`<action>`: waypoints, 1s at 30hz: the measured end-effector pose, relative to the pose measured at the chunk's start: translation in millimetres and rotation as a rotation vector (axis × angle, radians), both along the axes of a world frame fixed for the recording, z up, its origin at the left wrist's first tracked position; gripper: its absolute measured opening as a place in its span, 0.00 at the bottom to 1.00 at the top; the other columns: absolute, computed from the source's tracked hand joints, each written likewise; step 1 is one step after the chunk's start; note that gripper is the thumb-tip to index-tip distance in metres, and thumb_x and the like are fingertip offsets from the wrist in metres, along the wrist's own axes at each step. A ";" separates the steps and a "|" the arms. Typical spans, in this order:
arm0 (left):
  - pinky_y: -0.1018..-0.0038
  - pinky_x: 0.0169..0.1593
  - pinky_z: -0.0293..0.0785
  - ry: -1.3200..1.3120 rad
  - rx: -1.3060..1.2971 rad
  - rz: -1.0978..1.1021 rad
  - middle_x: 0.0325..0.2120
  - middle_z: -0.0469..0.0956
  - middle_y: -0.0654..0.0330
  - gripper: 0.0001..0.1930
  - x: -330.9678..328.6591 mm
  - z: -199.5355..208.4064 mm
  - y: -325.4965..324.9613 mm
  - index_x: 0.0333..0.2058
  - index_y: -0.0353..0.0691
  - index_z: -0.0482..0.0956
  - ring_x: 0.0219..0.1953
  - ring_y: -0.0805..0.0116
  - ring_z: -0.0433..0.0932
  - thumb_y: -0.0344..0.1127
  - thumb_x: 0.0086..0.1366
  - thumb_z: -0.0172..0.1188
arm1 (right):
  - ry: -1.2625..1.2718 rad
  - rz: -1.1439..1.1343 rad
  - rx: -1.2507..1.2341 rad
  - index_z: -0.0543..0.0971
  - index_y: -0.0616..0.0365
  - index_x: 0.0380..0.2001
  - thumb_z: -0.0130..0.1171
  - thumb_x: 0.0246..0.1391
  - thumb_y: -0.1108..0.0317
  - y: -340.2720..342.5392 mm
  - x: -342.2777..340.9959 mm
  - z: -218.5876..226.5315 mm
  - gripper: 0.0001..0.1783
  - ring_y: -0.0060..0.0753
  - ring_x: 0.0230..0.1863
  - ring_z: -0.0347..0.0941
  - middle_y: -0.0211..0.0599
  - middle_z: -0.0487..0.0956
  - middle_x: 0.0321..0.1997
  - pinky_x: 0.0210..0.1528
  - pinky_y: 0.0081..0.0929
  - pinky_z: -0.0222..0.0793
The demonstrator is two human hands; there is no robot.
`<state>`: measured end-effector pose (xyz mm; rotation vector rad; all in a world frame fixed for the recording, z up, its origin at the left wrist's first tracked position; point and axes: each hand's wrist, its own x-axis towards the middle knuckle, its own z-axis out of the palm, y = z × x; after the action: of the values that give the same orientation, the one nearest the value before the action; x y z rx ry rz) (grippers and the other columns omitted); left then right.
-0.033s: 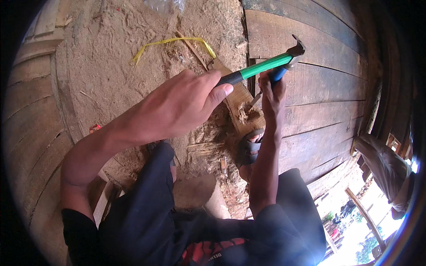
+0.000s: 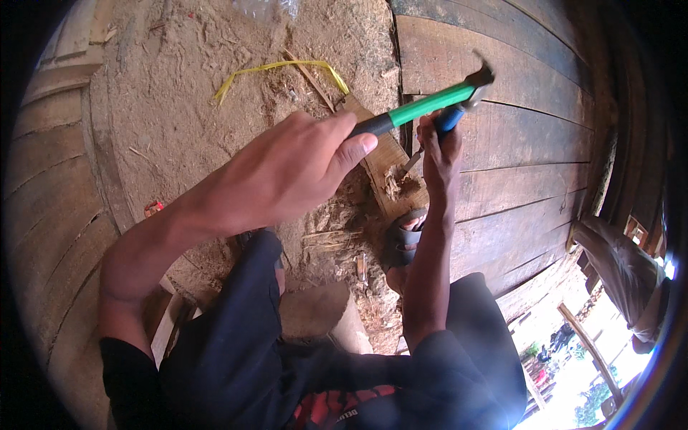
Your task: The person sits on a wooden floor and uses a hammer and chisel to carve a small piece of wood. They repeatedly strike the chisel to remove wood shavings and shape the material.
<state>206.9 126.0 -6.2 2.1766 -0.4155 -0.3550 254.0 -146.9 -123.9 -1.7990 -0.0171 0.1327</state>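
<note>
My left hand (image 2: 290, 172) is closed round the black grip of a claw hammer (image 2: 430, 104) with a green handle. The hammer's head is slightly blurred and lies at the top of a chisel's blue handle (image 2: 449, 119); I cannot tell whether they touch. My right hand (image 2: 440, 154) grips that chisel, its blade slanting down to a wooden board (image 2: 374, 159). Where the blade meets the wood, a rough hollow (image 2: 401, 185) holds torn chips. A sandalled foot (image 2: 407, 236) rests at the board's near end.
Sawdust (image 2: 193, 107) covers the ground, with a yellow strap (image 2: 279, 65) lying on it. A plank wall (image 2: 502, 136) rises close on the right, and wooden planks (image 2: 50, 179) line the left. A cut log (image 2: 319, 312) sits between my legs. Far right, another person's clothed limb (image 2: 623, 265) shows.
The hammer's head has shifted very slightly and is more blurred. Both hands, the chisel and the board keep their places.
</note>
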 end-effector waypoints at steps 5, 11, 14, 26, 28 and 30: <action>0.69 0.19 0.57 0.213 -0.204 0.154 0.13 0.62 0.65 0.23 -0.3 13.8 0.4 0.32 0.37 0.70 0.14 0.74 0.60 0.52 0.76 0.43 | 0.138 -0.014 0.010 0.71 0.57 0.39 0.59 0.62 0.70 1.3 -8.3 13.2 0.07 0.17 0.28 0.63 0.24 0.69 0.28 0.31 0.19 0.61; 0.71 0.19 0.57 0.281 -0.107 0.116 0.13 0.62 0.67 0.24 -6.7 8.3 10.6 0.31 0.38 0.69 0.14 0.76 0.60 0.54 0.76 0.42 | 0.176 -0.007 0.179 0.71 0.57 0.39 0.58 0.63 0.70 1.1 -23.0 27.4 0.07 0.16 0.31 0.63 0.23 0.69 0.30 0.34 0.18 0.60; 0.70 0.20 0.57 0.224 -0.228 0.233 0.14 0.63 0.66 0.24 -0.2 16.8 13.8 0.31 0.36 0.69 0.16 0.77 0.60 0.53 0.76 0.43 | 0.123 -0.018 0.179 0.71 0.58 0.40 0.58 0.62 0.73 0.1 -34.5 28.1 0.07 0.18 0.35 0.64 0.26 0.70 0.35 0.38 0.19 0.62; 0.68 0.21 0.55 0.132 -0.088 0.157 0.12 0.60 0.64 0.24 -3.2 9.7 11.5 0.27 0.37 0.67 0.15 0.75 0.59 0.51 0.75 0.44 | -0.043 -0.109 0.124 0.70 0.57 0.40 0.59 0.64 0.68 -6.1 -20.0 47.9 0.09 0.17 0.32 0.63 0.26 0.71 0.30 0.36 0.18 0.60; 0.68 0.21 0.55 0.084 -0.123 0.179 0.12 0.60 0.64 0.24 -6.6 3.5 12.2 0.28 0.37 0.68 0.15 0.75 0.59 0.52 0.75 0.44 | -0.042 -0.119 0.092 0.70 0.57 0.40 0.59 0.64 0.67 -6.7 -24.0 39.6 0.09 0.17 0.31 0.63 0.26 0.70 0.30 0.36 0.18 0.60; 0.68 0.21 0.56 0.072 -0.135 0.190 0.12 0.60 0.65 0.25 -7.0 2.2 12.9 0.28 0.37 0.68 0.15 0.75 0.59 0.53 0.75 0.43 | -0.034 -0.122 0.054 0.71 0.57 0.37 0.59 0.64 0.63 -7.3 -27.8 36.9 0.10 0.18 0.31 0.63 0.26 0.70 0.29 0.36 0.18 0.60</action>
<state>200.0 139.0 -4.1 2.0452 -0.1847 -0.2900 226.2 -154.2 -87.0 -1.7431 0.0644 0.0139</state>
